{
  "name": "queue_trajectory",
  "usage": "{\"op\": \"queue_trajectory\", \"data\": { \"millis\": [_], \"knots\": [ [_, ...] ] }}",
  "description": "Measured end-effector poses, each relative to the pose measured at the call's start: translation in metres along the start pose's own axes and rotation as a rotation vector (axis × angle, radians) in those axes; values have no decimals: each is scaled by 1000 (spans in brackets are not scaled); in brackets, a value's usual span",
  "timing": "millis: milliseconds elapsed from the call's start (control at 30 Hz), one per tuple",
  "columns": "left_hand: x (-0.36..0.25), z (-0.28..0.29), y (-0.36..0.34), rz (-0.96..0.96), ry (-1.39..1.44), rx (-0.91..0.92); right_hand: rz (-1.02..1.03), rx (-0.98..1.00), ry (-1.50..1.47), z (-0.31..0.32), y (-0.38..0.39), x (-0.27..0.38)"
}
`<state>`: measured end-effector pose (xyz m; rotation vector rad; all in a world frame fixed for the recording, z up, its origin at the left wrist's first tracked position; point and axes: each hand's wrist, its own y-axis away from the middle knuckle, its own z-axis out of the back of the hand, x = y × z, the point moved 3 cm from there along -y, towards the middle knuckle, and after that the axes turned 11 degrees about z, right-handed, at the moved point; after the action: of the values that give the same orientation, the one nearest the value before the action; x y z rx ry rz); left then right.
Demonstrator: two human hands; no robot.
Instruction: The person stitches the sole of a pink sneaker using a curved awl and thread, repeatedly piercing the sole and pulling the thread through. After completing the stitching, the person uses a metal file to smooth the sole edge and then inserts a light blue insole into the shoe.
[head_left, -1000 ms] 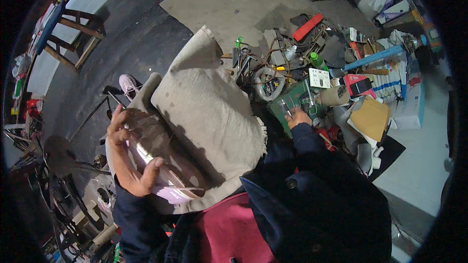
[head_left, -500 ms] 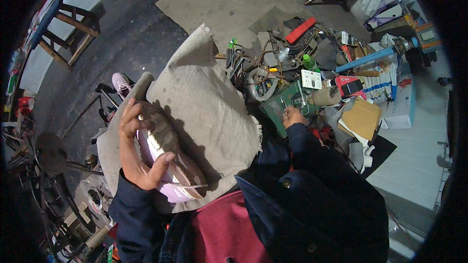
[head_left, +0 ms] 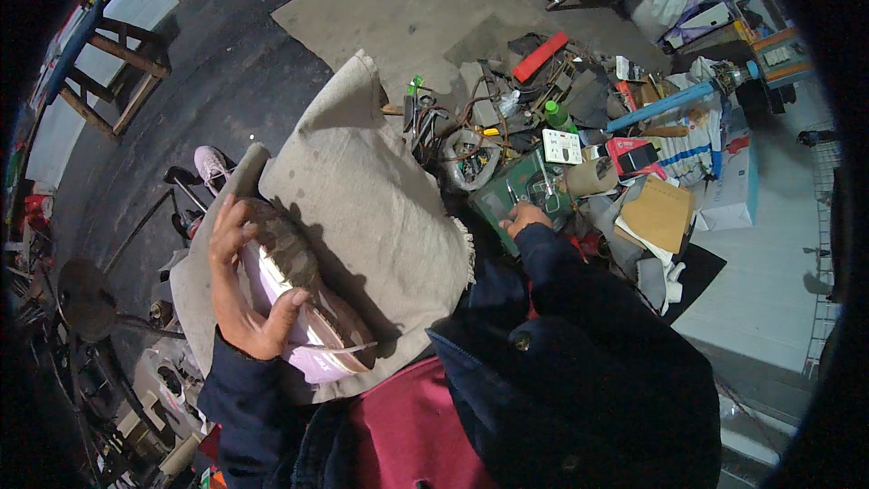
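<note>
A grey-beige cloth (head_left: 389, 172) covers my lap. On it lies a shoe (head_left: 303, 263) with a camouflage-patterned upper and a pale pink and white sole. My left hand (head_left: 249, 294) grips it along its left side, fingers at the far end and thumb pressing the sole nearer to me. A thin strip or cord crosses the shoe's near end. To the right, my right hand (head_left: 527, 215) is closed at the edge of a green metal box (head_left: 493, 202). A slim, bright-tipped tool (head_left: 512, 195) pokes up from its fingers; its exact kind is unclear.
Beyond the box spreads a heap of tools and scraps, with a red bar (head_left: 540, 56), a green bottle (head_left: 558, 115) and a white bag of small parts (head_left: 471, 158). A brown envelope (head_left: 656, 213) lies at right. A wooden stool (head_left: 122, 68) stands far left; a pink shoe (head_left: 212, 165) sits beyond the cloth.
The whole view has shifted slightly, so things sit a little further left. My right hand has turned somewhat at the green box. My left hand keeps its grip on the shoe.
</note>
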<state>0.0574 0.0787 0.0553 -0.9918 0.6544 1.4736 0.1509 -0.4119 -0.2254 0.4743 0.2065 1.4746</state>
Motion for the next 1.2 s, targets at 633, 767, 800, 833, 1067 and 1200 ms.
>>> {"op": "queue_trajectory", "data": {
  "millis": [633,767,800,833,1067,1200],
  "knots": [
    [-1,-1,1,16,-67,13,162,-117,102,-16,44,24],
    [5,-2,-1,12,-27,28,110,-33,21,-22,36,15],
    [6,-1,0,4,-22,26,173,-103,-41,-22,42,14],
    [6,0,1,-16,-50,19,192,-55,-75,-23,37,12],
    [3,3,1,-16,29,32,308,-132,-15,-44,13,-40],
    [-3,6,3,-34,37,1,207,-77,-111,-56,-15,-62]
  ]
}}
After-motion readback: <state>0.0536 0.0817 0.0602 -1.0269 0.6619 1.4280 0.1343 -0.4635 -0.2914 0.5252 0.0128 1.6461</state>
